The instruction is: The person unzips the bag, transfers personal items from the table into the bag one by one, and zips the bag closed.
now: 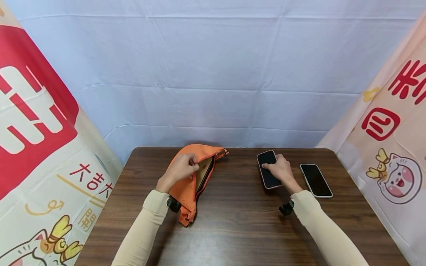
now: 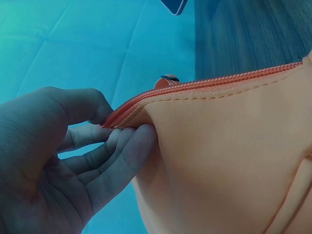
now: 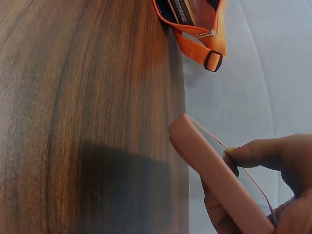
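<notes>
We see a phone in a pink case (image 1: 271, 179) over the far part of the counter (image 1: 229, 214), right of the middle, pinched in the right hand (image 1: 281, 170): the thumb lies on the dark screen, the fingers behind the case. In the right wrist view we see the case tilted, with a shadow on the wood beside it.

To the left, we find the orange bag (image 1: 185, 190) with its mouth parted. The left hand (image 1: 181, 168) pinches one edge of that mouth, where the red zip (image 2: 209, 82) runs, so its grip is closed on the fabric. Inside we make out a tan lining (image 1: 202, 170) with a small dark mark, too small for us to read. A strap buckle (image 3: 213, 61) hangs near the counter's back edge.

Between bag and held phone we have a wide stretch of dark wood, and a deeper one in front. The second phone (image 1: 316, 180), pale-rimmed, lies just right of the right hand, well in from the counter's right edge.

Behind the back edge hangs a white cloth (image 1: 213, 74). On the left banner (image 1: 66, 125) we read 大吉大 in red and 開 in yellow; the right banner (image 1: 352, 155) has red characters cut by the frame and a cartoon cat (image 1: 397, 181).
</notes>
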Action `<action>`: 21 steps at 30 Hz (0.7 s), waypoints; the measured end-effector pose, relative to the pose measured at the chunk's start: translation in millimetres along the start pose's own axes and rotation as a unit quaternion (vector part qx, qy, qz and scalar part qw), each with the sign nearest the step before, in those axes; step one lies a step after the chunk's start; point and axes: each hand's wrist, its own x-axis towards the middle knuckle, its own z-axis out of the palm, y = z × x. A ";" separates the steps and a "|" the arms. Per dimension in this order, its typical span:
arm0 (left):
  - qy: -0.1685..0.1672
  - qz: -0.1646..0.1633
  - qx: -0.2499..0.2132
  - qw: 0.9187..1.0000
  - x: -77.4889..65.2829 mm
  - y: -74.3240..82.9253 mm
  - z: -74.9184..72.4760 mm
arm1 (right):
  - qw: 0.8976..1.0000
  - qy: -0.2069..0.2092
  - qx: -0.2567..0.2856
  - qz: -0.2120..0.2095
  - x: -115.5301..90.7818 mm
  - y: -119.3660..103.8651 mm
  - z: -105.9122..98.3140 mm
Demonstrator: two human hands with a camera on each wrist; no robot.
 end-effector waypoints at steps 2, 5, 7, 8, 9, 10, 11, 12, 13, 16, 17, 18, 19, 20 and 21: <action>0.001 0.001 0.000 1.000 0.3 0.0 -0.1 | 1.000 -0.001 0.002 -0.002 -0.2 -1.0 0.3; 0.002 0.001 0.002 1.000 0.3 -0.2 -0.2 | 1.000 0.000 0.003 -0.003 -0.2 -2.5 1.2; 0.002 0.001 0.001 1.000 0.4 -0.8 -0.2 | 1.000 0.001 0.005 -0.001 -0.1 -3.5 2.6; 0.002 0.001 0.001 1.000 0.4 -1.0 -0.2 | 1.000 0.002 0.006 -0.001 0.0 -4.1 3.2; 0.002 0.001 0.001 1.000 0.5 -1.4 -0.1 | 1.000 0.002 0.006 0.000 0.0 -4.7 3.9; 0.001 0.000 0.001 1.000 0.5 -1.5 0.0 | 1.000 0.002 0.006 0.000 0.0 -5.1 4.6; 0.001 0.000 0.000 1.000 0.5 -1.6 0.0 | 1.000 0.001 0.005 0.000 -0.1 -5.6 4.6; 0.002 0.000 0.000 1.000 0.5 -1.7 0.1 | 1.000 0.002 0.005 0.001 -0.1 -6.1 4.9; 0.002 0.000 -0.001 1.000 0.5 -2.1 0.2 | 1.000 0.002 0.004 0.001 -0.1 -6.5 5.3; 0.003 0.000 -0.004 1.000 0.6 -1.9 0.5 | 1.000 0.003 0.001 0.003 0.2 -7.3 6.2; 0.003 0.000 -0.005 1.000 0.7 -2.2 0.6 | 1.000 0.004 0.000 0.003 0.3 -7.5 6.4; 0.003 0.001 -0.007 1.000 0.7 -2.4 0.7 | 1.000 0.005 -0.001 0.004 0.4 -7.7 6.9; 0.003 0.001 -0.008 1.000 0.7 -2.6 0.8 | 1.000 0.005 -0.002 0.004 0.4 -7.9 7.0; 0.002 0.002 -0.009 1.000 0.6 -2.8 0.7 | 1.000 0.006 -0.002 0.005 0.3 -8.1 7.0; 0.002 0.002 -0.010 1.000 0.5 -2.6 0.7 | 1.000 0.006 -0.002 0.005 0.0 -8.4 7.0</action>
